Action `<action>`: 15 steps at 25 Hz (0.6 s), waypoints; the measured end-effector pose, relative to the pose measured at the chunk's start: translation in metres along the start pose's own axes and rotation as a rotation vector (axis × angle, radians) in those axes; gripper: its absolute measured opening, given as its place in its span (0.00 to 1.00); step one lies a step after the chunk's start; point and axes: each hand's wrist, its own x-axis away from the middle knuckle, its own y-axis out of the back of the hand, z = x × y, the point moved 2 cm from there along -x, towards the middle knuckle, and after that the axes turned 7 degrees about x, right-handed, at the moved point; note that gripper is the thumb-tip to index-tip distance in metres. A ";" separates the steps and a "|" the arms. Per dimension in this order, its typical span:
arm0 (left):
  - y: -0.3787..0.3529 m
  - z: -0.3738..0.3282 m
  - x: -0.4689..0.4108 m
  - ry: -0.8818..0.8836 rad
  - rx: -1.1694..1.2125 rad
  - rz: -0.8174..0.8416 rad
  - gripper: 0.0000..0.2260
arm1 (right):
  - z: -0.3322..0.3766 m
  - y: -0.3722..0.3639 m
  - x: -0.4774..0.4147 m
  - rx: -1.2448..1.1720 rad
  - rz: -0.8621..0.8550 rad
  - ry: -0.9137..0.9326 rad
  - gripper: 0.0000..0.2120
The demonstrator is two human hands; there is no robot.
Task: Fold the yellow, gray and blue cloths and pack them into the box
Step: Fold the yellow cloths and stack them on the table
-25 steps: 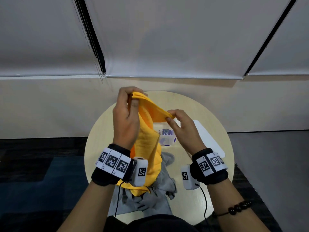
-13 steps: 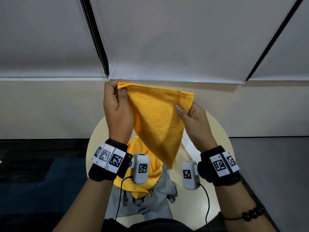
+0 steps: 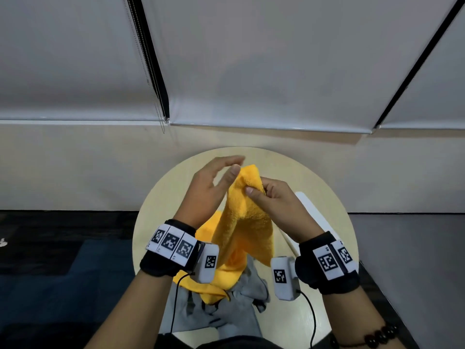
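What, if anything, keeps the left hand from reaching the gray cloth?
Probably nothing; yes: the left hand is open and empty, and the gray cloth lies mostly bare at the near table edge. The yellow cloth pinched by the right hand overlaps only its far part.

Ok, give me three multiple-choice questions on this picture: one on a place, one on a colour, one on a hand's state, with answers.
1. Where does the gray cloth lie?
A) on the round table's near edge, partly under the yellow cloth
B) on the floor
C) over a chair

2. What colour is the cloth that the right hand pinches?
A) blue
B) yellow
C) gray

3. How is the left hand?
A) clenched in a fist
B) gripping the gray cloth
C) open, fingers straight

Answers: 1 A, it lies crumpled nearest the person; 2 B, thumb and fingers pinch the yellow cloth near its top; 3 C, its fingers stretch out beside the cloth.
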 end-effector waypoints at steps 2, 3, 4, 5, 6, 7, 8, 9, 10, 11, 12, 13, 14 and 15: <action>-0.002 0.002 -0.004 0.040 -0.015 0.084 0.14 | -0.001 0.000 -0.001 0.037 0.029 0.012 0.10; -0.002 0.003 -0.005 0.038 -0.027 0.091 0.12 | -0.001 0.001 0.000 0.060 0.043 0.014 0.10; -0.002 0.004 -0.007 0.035 -0.023 0.096 0.10 | -0.001 0.001 0.001 0.081 0.055 0.017 0.10; -0.001 0.004 -0.008 0.034 -0.008 0.098 0.08 | -0.002 0.001 0.001 0.092 0.063 0.018 0.10; -0.001 0.003 -0.008 0.027 0.008 0.098 0.07 | -0.003 0.001 0.002 0.087 0.070 0.014 0.11; -0.002 0.000 -0.007 0.018 0.018 0.090 0.06 | -0.005 0.001 0.002 0.073 0.077 0.000 0.11; -0.002 -0.005 -0.008 -0.004 0.014 0.065 0.06 | -0.009 0.002 0.001 0.064 0.089 -0.023 0.11; -0.001 -0.011 -0.009 -0.040 -0.001 0.017 0.06 | -0.014 0.003 0.000 0.093 0.113 -0.040 0.10; 0.002 -0.018 -0.011 -0.089 -0.022 -0.045 0.06 | -0.022 0.004 -0.001 0.180 0.146 -0.043 0.08; 0.007 -0.027 -0.014 -0.147 -0.044 -0.108 0.07 | -0.033 0.004 -0.002 0.306 0.184 -0.044 0.07; 0.014 -0.036 -0.018 -0.206 -0.073 -0.166 0.08 | -0.046 0.003 -0.002 0.417 0.221 -0.064 0.07; 0.021 -0.045 -0.023 -0.259 -0.103 -0.214 0.08 | -0.061 0.001 -0.001 0.483 0.256 -0.107 0.08; 0.027 -0.053 -0.026 -0.298 -0.128 -0.251 0.08 | -0.075 -0.002 0.003 0.496 0.291 -0.161 0.09; 0.032 -0.059 -0.029 -0.321 -0.142 -0.278 0.09 | -0.088 -0.006 0.009 0.474 0.326 -0.215 0.09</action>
